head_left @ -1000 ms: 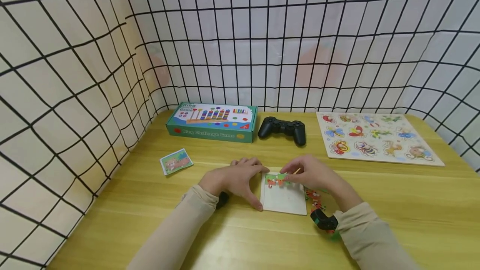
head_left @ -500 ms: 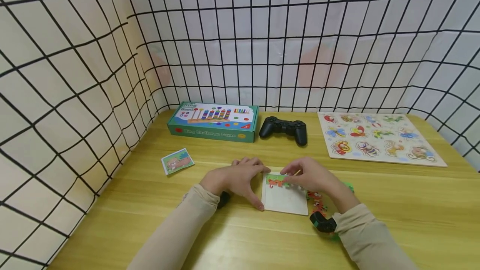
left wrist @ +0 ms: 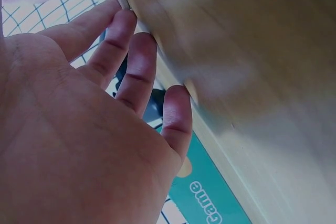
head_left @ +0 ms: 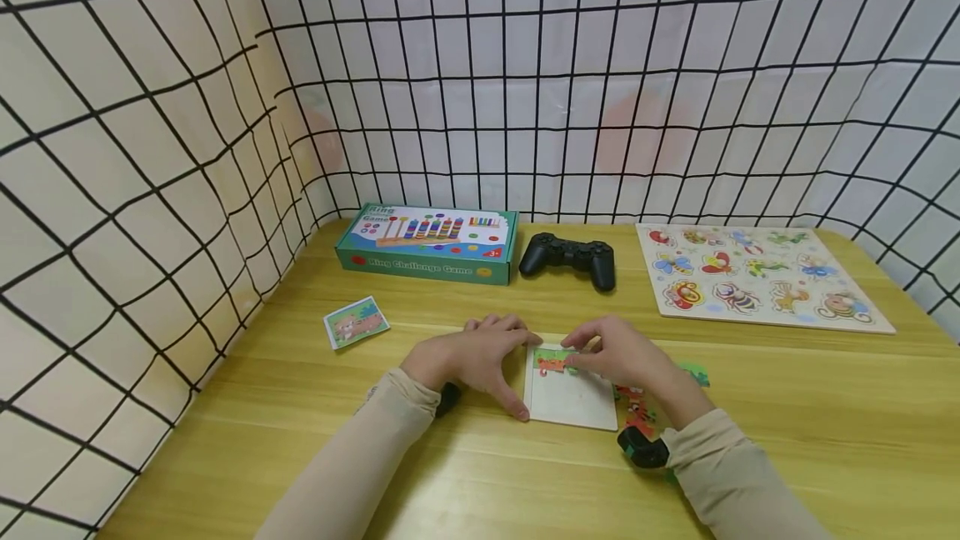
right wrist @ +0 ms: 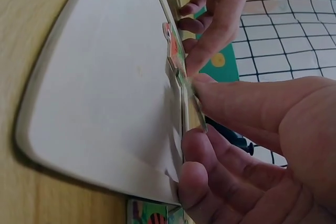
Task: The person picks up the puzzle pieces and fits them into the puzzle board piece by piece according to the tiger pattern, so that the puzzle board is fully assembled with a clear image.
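Note:
A white square puzzle board (head_left: 572, 400) lies on the table in the head view. My left hand (head_left: 483, 361) rests at its left side, the thumb at the near corner and the forefinger at the far one. The left wrist view shows those fingers extended and slightly bent. Green and orange puzzle pieces (head_left: 551, 362) lie along the board's far edge. Over that edge, my right hand (head_left: 617, 350) pinches a thin puzzle piece (right wrist: 197, 107), seen tilted and nearly edge-on in the right wrist view. Loose tiger-patterned pieces (head_left: 636, 408) lie right of the board, partly hidden beneath the right forearm.
A small picture card (head_left: 356, 322) lies to the left. Farther back are a green game box (head_left: 426, 244), a black game controller (head_left: 567, 258) and a wooden insect puzzle (head_left: 757, 277). Black wire mesh (head_left: 517, 107) encloses the table's back and sides.
My right hand has shifted very slightly at the board's far edge, still pinching the piece. The left hand stays at the board's left side. The head view has drifted a little.

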`<state>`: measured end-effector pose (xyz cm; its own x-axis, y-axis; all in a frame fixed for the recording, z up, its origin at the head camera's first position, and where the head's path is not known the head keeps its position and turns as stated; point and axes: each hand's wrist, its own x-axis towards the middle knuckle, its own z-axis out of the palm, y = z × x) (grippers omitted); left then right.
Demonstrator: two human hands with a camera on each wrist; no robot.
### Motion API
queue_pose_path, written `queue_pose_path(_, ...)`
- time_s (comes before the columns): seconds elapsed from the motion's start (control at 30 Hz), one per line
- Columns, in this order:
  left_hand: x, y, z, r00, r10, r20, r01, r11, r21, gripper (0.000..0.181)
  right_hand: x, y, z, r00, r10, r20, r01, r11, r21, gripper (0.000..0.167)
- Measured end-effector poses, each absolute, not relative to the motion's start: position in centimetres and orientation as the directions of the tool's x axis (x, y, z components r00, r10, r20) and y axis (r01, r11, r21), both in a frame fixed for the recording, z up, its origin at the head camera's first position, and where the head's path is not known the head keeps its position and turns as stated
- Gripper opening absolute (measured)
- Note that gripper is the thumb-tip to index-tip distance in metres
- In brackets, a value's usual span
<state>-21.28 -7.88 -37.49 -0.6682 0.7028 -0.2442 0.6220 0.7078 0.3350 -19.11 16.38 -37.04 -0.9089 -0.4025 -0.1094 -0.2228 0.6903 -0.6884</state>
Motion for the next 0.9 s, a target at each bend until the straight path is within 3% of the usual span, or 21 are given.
queue_pose_path(0.9,-21.2,-8.0,-37.5,-0.671,0.701,-0.242,0.623,0.71,0.327,0.101,-19.1,15.3,-37.5,-0.925,-0.355,-0.134,-0.215,0.782,-0.585,0.024)
